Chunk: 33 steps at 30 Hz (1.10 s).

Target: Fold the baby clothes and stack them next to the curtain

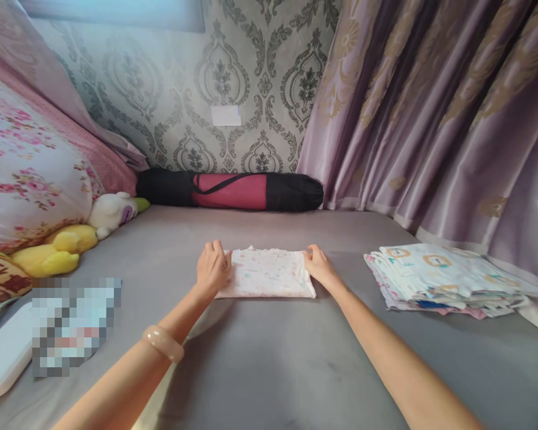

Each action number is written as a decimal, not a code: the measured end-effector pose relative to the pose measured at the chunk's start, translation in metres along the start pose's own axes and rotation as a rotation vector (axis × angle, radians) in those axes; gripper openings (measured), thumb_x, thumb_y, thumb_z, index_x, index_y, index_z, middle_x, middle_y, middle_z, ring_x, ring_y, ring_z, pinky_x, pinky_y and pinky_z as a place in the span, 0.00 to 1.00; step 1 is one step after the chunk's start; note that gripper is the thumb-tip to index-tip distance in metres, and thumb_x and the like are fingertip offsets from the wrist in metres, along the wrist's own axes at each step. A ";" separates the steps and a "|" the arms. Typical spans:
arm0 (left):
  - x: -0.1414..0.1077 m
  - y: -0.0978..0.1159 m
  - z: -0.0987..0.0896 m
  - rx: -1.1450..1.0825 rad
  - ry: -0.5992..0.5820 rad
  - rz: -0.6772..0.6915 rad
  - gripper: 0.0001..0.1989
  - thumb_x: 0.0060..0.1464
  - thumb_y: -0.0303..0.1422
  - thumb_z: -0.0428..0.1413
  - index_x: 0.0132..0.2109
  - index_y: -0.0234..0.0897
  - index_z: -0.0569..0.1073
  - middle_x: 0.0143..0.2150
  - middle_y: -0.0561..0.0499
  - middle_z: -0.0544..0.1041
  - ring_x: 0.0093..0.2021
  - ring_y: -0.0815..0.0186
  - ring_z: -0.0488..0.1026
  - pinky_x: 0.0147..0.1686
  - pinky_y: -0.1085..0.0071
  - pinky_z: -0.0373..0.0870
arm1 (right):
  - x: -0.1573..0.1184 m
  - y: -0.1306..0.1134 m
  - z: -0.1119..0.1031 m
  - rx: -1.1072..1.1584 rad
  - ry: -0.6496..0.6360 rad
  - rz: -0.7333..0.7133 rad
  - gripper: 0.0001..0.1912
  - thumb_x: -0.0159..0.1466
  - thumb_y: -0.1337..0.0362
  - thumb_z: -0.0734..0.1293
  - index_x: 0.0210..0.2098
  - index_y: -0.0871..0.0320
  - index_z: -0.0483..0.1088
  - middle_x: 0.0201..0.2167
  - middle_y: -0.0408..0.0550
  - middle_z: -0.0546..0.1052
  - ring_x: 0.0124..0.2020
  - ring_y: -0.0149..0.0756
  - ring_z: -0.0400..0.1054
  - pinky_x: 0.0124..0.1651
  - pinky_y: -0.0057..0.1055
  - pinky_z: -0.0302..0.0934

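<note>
A folded white garment [269, 273] with a small pale print lies flat on the grey bed sheet in front of me. My left hand [214, 267] is closed at its left edge, fingers curled with the knuckles up. At the upper right corner, my right hand [319, 266] pinches the cloth between thumb and fingers. The garment is folded to a rough rectangle, and its far edge looks uneven. A pale bangle [164, 343] circles my left forearm.
To the right is a stack of folded printed clothes [448, 278], near the purple curtain [385, 107]. A black and red roll bag [228, 191] lies along the wall. On the left are plush toys [110, 214], a floral pillow [31, 161] and a white object [13, 346] beside a blurred patch.
</note>
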<state>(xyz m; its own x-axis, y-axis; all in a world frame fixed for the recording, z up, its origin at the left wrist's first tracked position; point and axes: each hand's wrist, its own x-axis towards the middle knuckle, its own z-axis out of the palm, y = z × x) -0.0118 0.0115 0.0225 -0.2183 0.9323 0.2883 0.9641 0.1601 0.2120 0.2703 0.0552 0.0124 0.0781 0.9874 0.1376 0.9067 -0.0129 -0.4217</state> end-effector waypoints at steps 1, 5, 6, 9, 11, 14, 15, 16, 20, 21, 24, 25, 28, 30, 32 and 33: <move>-0.003 0.002 -0.002 0.038 0.034 0.080 0.17 0.64 0.38 0.42 0.52 0.31 0.64 0.52 0.34 0.71 0.49 0.52 0.72 0.45 0.59 0.67 | -0.005 -0.003 -0.002 -0.044 0.036 -0.040 0.19 0.68 0.63 0.55 0.55 0.64 0.65 0.47 0.59 0.76 0.49 0.45 0.70 0.48 0.35 0.61; -0.019 0.022 0.007 0.004 -0.020 0.412 0.18 0.65 0.34 0.41 0.58 0.34 0.64 0.58 0.40 0.70 0.59 0.55 0.66 0.56 0.60 0.62 | -0.027 -0.027 0.004 -0.155 0.067 -0.358 0.22 0.69 0.67 0.50 0.58 0.64 0.63 0.56 0.60 0.70 0.59 0.44 0.62 0.60 0.39 0.54; -0.022 0.029 0.012 -0.009 -0.053 0.456 0.20 0.65 0.34 0.40 0.59 0.33 0.63 0.60 0.40 0.68 0.62 0.56 0.63 0.59 0.60 0.59 | -0.031 -0.035 0.009 -0.155 0.026 -0.445 0.23 0.69 0.67 0.50 0.60 0.65 0.62 0.59 0.59 0.68 0.62 0.43 0.59 0.62 0.39 0.51; -0.027 0.048 0.028 0.010 -0.121 0.463 0.23 0.65 0.34 0.39 0.62 0.29 0.61 0.65 0.38 0.63 0.66 0.54 0.56 0.63 0.57 0.52 | -0.038 -0.055 0.027 -0.169 -0.080 -0.630 0.26 0.69 0.66 0.49 0.63 0.67 0.58 0.64 0.58 0.61 0.67 0.43 0.49 0.68 0.43 0.42; -0.026 0.054 0.036 0.039 -0.144 0.432 0.24 0.65 0.34 0.38 0.63 0.26 0.61 0.66 0.36 0.61 0.67 0.53 0.54 0.64 0.55 0.50 | -0.039 -0.063 0.036 -0.186 -0.113 -0.661 0.27 0.69 0.65 0.49 0.64 0.68 0.57 0.66 0.58 0.58 0.68 0.44 0.47 0.69 0.43 0.39; -0.024 0.053 0.042 0.064 -0.160 0.419 0.25 0.66 0.35 0.38 0.64 0.26 0.61 0.67 0.37 0.59 0.68 0.53 0.53 0.65 0.56 0.48 | -0.036 -0.066 0.044 -0.194 -0.151 -0.644 0.28 0.68 0.65 0.49 0.65 0.70 0.56 0.66 0.57 0.57 0.68 0.44 0.46 0.69 0.43 0.38; -0.023 0.051 0.044 0.067 -0.163 0.417 0.25 0.66 0.35 0.37 0.64 0.27 0.60 0.67 0.38 0.58 0.68 0.54 0.53 0.65 0.56 0.48 | -0.036 -0.066 0.045 -0.190 -0.163 -0.637 0.29 0.67 0.65 0.50 0.65 0.69 0.55 0.67 0.57 0.56 0.68 0.44 0.45 0.69 0.43 0.37; -0.023 0.049 0.045 0.071 -0.165 0.415 0.25 0.66 0.36 0.37 0.64 0.28 0.60 0.68 0.39 0.58 0.68 0.54 0.52 0.65 0.55 0.48 | -0.035 -0.065 0.046 -0.184 -0.174 -0.631 0.29 0.67 0.65 0.50 0.65 0.68 0.55 0.67 0.56 0.55 0.69 0.44 0.44 0.69 0.43 0.37; -0.026 0.046 0.048 0.080 -0.171 0.399 0.26 0.66 0.37 0.35 0.66 0.32 0.58 0.69 0.43 0.55 0.69 0.52 0.50 0.65 0.48 0.45 | -0.037 -0.062 0.048 -0.170 -0.189 -0.612 0.29 0.67 0.64 0.50 0.67 0.64 0.52 0.69 0.52 0.51 0.69 0.42 0.42 0.69 0.44 0.36; -0.026 0.046 0.048 0.078 -0.177 0.393 0.26 0.66 0.37 0.35 0.66 0.33 0.57 0.69 0.43 0.55 0.69 0.52 0.49 0.64 0.45 0.45 | -0.038 -0.062 0.048 -0.171 -0.185 -0.609 0.29 0.68 0.64 0.50 0.67 0.64 0.52 0.69 0.51 0.51 0.69 0.42 0.41 0.69 0.44 0.35; -0.029 0.046 0.050 0.065 -0.197 0.373 0.26 0.66 0.37 0.35 0.67 0.36 0.56 0.70 0.45 0.53 0.69 0.52 0.48 0.64 0.42 0.44 | -0.041 -0.062 0.050 -0.173 -0.159 -0.612 0.29 0.68 0.63 0.49 0.67 0.63 0.52 0.69 0.51 0.51 0.69 0.42 0.41 0.69 0.44 0.34; -0.029 0.047 0.050 0.061 -0.200 0.369 0.26 0.66 0.37 0.36 0.67 0.37 0.56 0.70 0.45 0.53 0.69 0.52 0.47 0.63 0.42 0.44 | -0.042 -0.061 0.050 -0.174 -0.151 -0.614 0.28 0.69 0.63 0.49 0.67 0.63 0.53 0.69 0.51 0.51 0.69 0.42 0.41 0.69 0.44 0.34; -0.029 0.048 0.047 0.057 -0.216 0.363 0.26 0.65 0.36 0.37 0.67 0.38 0.56 0.70 0.45 0.53 0.69 0.52 0.47 0.63 0.42 0.44 | -0.043 -0.061 0.051 -0.176 -0.137 -0.614 0.28 0.69 0.63 0.49 0.67 0.64 0.53 0.68 0.51 0.52 0.69 0.42 0.41 0.69 0.44 0.34; -0.027 0.048 0.042 0.063 -0.246 0.373 0.26 0.65 0.36 0.37 0.67 0.38 0.56 0.70 0.44 0.53 0.69 0.51 0.47 0.63 0.41 0.45 | -0.041 -0.062 0.049 -0.177 -0.147 -0.609 0.28 0.69 0.63 0.48 0.67 0.64 0.53 0.68 0.51 0.51 0.70 0.41 0.41 0.69 0.44 0.33; -0.024 0.049 0.036 0.075 -0.283 0.385 0.25 0.65 0.35 0.38 0.67 0.37 0.57 0.70 0.43 0.54 0.69 0.49 0.48 0.62 0.41 0.45 | -0.039 -0.062 0.045 -0.174 -0.188 -0.611 0.28 0.69 0.62 0.48 0.67 0.63 0.53 0.68 0.52 0.51 0.69 0.41 0.41 0.69 0.45 0.34; -0.023 0.049 0.034 0.082 -0.282 0.391 0.25 0.65 0.35 0.38 0.66 0.37 0.58 0.69 0.43 0.55 0.69 0.49 0.48 0.63 0.42 0.45 | -0.037 -0.063 0.042 -0.170 -0.210 -0.617 0.28 0.69 0.62 0.49 0.67 0.63 0.52 0.68 0.52 0.51 0.69 0.42 0.41 0.69 0.45 0.35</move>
<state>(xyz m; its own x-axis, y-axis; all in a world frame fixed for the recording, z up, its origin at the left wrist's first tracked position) 0.0453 0.0090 -0.0051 0.2012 0.9774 0.0650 0.9768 -0.2052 0.0611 0.1930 0.0257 -0.0038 -0.5415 0.8315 0.1238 0.8136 0.5555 -0.1719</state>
